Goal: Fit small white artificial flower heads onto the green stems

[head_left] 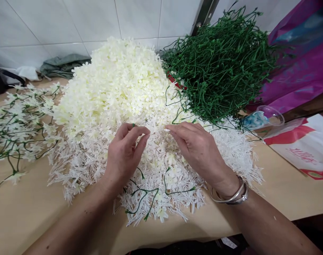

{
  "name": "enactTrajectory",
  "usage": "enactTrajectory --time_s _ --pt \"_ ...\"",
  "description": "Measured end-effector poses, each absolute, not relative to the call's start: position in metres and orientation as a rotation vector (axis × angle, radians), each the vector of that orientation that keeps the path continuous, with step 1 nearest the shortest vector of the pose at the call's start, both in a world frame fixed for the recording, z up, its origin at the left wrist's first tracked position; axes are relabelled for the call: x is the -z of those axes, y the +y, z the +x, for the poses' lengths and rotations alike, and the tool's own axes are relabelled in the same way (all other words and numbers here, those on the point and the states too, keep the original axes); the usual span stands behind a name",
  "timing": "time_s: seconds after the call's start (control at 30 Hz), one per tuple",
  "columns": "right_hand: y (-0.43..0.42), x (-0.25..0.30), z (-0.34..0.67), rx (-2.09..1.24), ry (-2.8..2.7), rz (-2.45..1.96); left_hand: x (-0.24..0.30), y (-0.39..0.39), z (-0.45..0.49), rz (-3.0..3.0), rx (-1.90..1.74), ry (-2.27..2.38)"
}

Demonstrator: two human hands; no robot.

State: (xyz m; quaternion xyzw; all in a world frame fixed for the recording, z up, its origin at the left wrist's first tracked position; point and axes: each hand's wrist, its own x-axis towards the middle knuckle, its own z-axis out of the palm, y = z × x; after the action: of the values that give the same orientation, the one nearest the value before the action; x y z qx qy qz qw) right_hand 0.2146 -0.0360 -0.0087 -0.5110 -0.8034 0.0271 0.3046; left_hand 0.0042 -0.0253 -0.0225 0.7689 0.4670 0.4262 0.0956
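My left hand is pinched shut on a thin green stem whose tip shows at my fingertips; the stem trails down past my wrist with small flowers on it. My right hand lies beside it, fingers pressed together and pinching a small white piece I cannot name. Both hands rest over a spread of white plastic stamens. Behind them rises a big heap of cream artificial flower petals. A tangle of bare green stems is piled at the back right.
Finished flower sprigs lie at the left on the wooden table. A clear plastic cup, a red-and-white bag and a purple bag sit at the right. A white tiled wall stands behind, with grey cloth.
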Motion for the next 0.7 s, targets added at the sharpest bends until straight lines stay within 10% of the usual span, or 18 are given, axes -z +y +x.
enactTrajectory --time_s 0.7 --pt "-0.054 0.004 0.186 -0.364 -2.089 -1.186 0.013 -0.032 0.008 1.277 -1.189 1.259"
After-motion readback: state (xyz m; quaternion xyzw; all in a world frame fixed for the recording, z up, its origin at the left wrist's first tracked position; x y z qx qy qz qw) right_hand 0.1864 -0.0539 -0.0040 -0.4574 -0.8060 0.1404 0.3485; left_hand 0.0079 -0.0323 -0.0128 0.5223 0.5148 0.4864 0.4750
